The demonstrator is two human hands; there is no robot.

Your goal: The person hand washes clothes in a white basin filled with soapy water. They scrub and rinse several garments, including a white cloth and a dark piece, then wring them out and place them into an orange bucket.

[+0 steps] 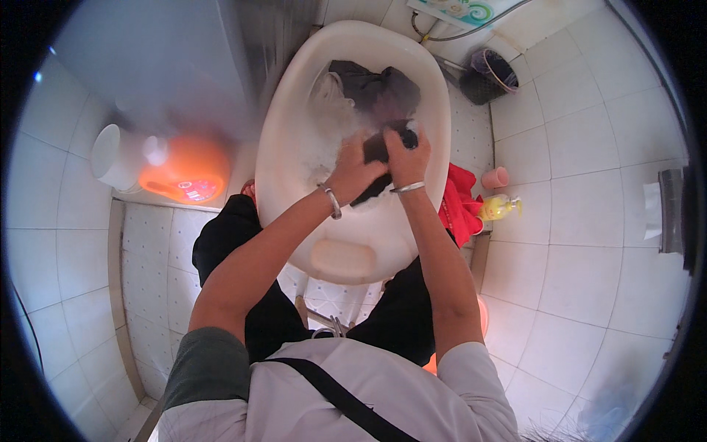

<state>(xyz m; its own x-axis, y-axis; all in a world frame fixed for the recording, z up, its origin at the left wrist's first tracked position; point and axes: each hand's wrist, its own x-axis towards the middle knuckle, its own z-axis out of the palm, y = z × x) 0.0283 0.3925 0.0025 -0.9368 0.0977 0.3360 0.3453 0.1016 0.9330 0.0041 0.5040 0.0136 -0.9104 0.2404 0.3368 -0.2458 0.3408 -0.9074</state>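
A white plastic tub [353,218] stands between my knees, with water and suds in it. My left hand [353,168] and my right hand [407,154] both grip a wet black cloth [376,148] over the tub's middle, its lower end hanging below my fingers. Each wrist wears a silver bangle. Beyond my hands, a dark grey garment [364,85] lies bunched at the tub's far end, beside a pale cloth [331,94] that is partly under suds. A blurred patch veils part of the view near the fingers.
An orange detergent jug [193,168] and a white bucket [113,154] stand at left. Right of the tub are a red cloth [461,204], a yellow pump bottle [497,208], a pink cup [495,177] and a black lined bin [486,77]. Tiled walls enclose both sides.
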